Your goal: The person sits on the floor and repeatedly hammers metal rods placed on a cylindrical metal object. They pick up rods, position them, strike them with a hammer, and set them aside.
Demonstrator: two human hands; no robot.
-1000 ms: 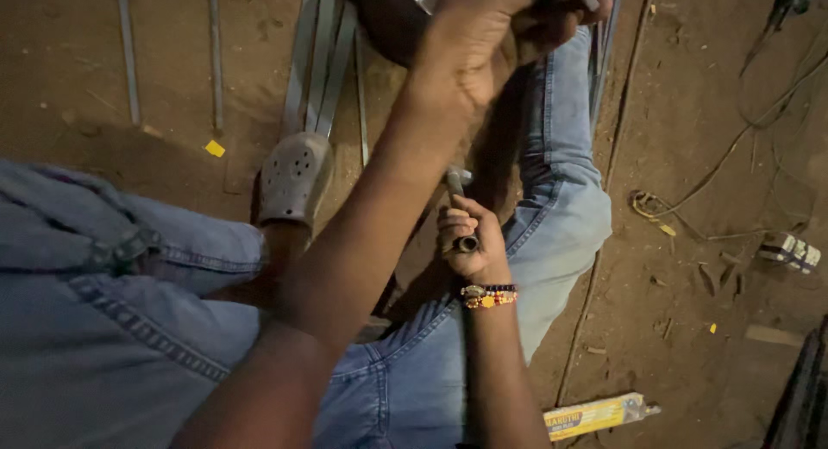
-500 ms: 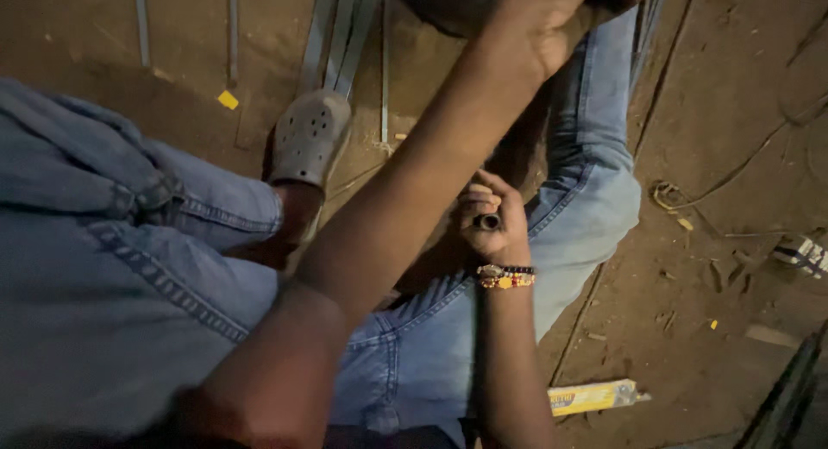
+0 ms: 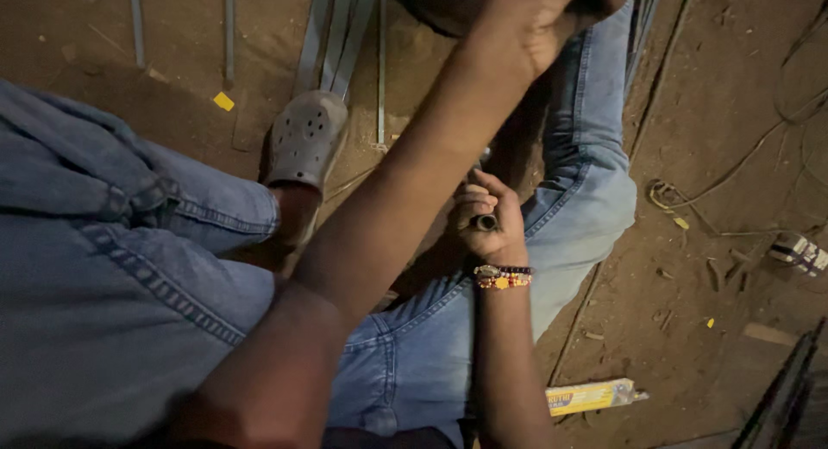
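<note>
Our right hand (image 3: 487,220), fingers clenched around a dark round metal handle (image 3: 485,222), has drifted toward five o'clock; left hand (image 3: 535,22) still presses a dark object at twelve, finger state unclear.

Dirt-floor metal workshop: steel rods (image 3: 341,35), cables (image 3: 733,169)

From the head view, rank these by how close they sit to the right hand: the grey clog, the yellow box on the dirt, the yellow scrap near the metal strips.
Measured from the right hand:
1. Grey clog, to its left.
2. Yellow box, below and to its right.
3. Yellow scrap, far upper left, beyond the clog.
</note>
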